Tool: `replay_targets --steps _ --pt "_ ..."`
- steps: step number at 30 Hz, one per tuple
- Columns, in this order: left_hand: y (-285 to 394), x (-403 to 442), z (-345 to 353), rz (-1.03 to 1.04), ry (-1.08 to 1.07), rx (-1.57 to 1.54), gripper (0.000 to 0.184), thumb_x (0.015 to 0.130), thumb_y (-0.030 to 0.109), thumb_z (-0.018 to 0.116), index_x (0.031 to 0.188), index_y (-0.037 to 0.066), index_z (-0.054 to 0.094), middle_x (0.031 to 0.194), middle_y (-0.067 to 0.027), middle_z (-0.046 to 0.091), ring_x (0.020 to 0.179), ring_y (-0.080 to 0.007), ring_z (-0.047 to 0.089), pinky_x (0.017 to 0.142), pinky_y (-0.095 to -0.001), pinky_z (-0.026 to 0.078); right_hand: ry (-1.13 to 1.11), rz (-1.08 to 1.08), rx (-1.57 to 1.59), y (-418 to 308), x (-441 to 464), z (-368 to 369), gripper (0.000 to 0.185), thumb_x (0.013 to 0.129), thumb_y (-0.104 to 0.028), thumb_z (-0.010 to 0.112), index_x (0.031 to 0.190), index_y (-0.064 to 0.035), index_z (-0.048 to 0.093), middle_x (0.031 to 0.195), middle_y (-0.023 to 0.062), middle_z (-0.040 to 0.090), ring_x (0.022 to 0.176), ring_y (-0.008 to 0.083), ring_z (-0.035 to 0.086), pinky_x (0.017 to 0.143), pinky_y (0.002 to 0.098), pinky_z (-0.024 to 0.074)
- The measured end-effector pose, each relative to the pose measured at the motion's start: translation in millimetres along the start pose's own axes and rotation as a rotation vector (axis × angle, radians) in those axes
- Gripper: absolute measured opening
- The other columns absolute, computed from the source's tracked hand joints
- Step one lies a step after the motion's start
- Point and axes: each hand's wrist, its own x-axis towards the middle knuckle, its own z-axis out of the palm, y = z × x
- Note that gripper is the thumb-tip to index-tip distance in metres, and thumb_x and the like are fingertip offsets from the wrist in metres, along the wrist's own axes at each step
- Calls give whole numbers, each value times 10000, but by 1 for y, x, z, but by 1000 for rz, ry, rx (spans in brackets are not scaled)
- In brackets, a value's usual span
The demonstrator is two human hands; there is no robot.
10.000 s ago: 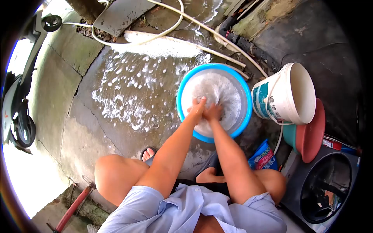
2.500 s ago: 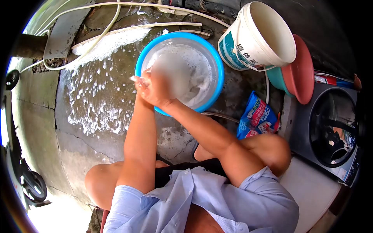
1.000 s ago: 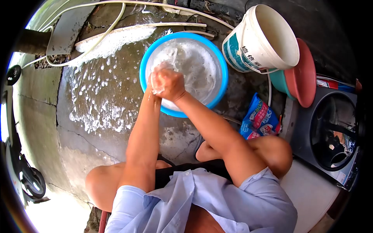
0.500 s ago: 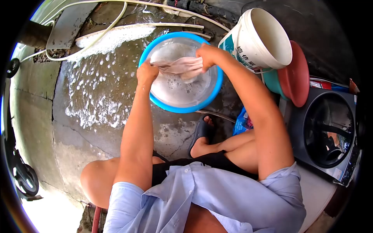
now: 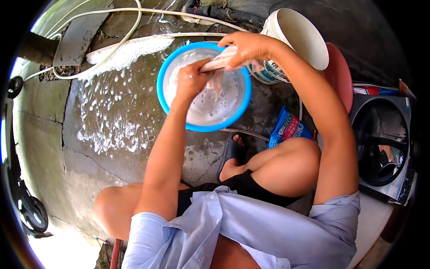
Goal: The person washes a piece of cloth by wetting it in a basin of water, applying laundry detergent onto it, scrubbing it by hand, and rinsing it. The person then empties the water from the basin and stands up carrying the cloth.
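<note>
A wet, pale pink cloth (image 5: pixel 216 66) stretches as a twisted roll between my two hands, above the water. My left hand (image 5: pixel 191 81) is closed round one end, over the middle of a blue-rimmed basin (image 5: pixel 160 89). Higher and to the right, my right hand (image 5: pixel 251 46) grips the other end near the basin's far right rim. One loose fold hangs toward the cloudy, sudsy water (image 5: pixel 207 107), and another bit of cloth shows below my right hand. The palms hide part of the cloth.
A white bucket (image 5: pixel 274 28) stands right of the basin, beside a red basin (image 5: pixel 337 76). A blue packet (image 5: pixel 286 130) lies near my right knee. Foam (image 5: pixel 130 48) and a pale hose (image 5: pixel 96 13) are on the wet concrete. A dark round-windowed appliance part (image 5: pixel 380 139) is at right.
The cloth has gone from loosely stretched to a tighter twisted roll. My right hand has turned and risen slightly; my left hand has moved right. The blue packet shows more fully.
</note>
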Motion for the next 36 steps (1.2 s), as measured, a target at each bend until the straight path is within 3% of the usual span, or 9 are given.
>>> replay_targets --steps 4,9,12,15,20,25,27,31,36 --pt "15 14 -43 59 -26 243 334 810 87 746 1143 114 758 919 -85 773 813 -104 701 789 -271 556 16 -22 -508 -2 -12 -2 566 605 -204 846 1124 -72 664 1230 210 629 1022 301 642 822 377 529" --pt "54 34 -83 -58 -123 127 257 899 182 737 1153 156 766 942 -16 767 812 -75 659 774 -258 550 204 -125 -355 12 -19 -13 189 761 -119 594 885 15 643 724 184 630 678 268 646 647 391 498" --pt "66 52 -99 40 -130 11 338 905 362 740 1135 115 762 885 -5 742 786 -89 633 730 -269 525 325 51 -280 4 -30 -25 193 756 -73 573 912 5 655 732 170 650 686 243 658 693 368 529" --pt "108 59 -108 93 -99 66 400 935 417 702 1130 70 732 942 -28 724 884 -98 618 833 -279 503 607 -147 -339 20 -18 -37 165 787 -82 611 925 -34 688 803 145 681 770 198 681 749 366 545" --pt "111 75 -111 170 -107 -212 616 840 362 817 1332 115 540 1172 -96 670 1061 -216 620 933 -326 491 502 -196 485 8 -16 -56 247 829 19 531 1049 -51 619 850 12 613 732 128 577 627 266 458" --pt "87 69 -111 300 -313 602 846 578 -48 889 1296 194 511 1377 -133 485 1242 -307 546 1083 -380 477 436 -175 760 38 1 -46 302 806 33 607 1082 -91 604 914 -7 599 845 113 568 726 248 459" --pt "96 60 -104 251 -319 775 569 685 33 857 1184 147 609 1261 -115 535 1183 -271 581 1019 -365 508 379 -161 778 48 6 -40 169 790 -8 630 945 -77 632 834 40 610 800 138 590 712 269 477" --pt "74 67 -110 326 -305 576 257 848 151 760 1087 65 722 1136 -156 612 1060 -273 651 911 -374 535 373 -266 210 42 -4 -23 181 784 -164 713 955 -102 708 928 118 671 911 241 675 820 364 542" --pt "75 79 -116 221 -278 420 306 988 301 626 1133 49 724 1051 -107 683 865 -181 663 781 -320 522 545 -130 -638 11 -11 13 429 670 -346 841 985 -123 655 1045 134 504 907 311 662 824 416 547"
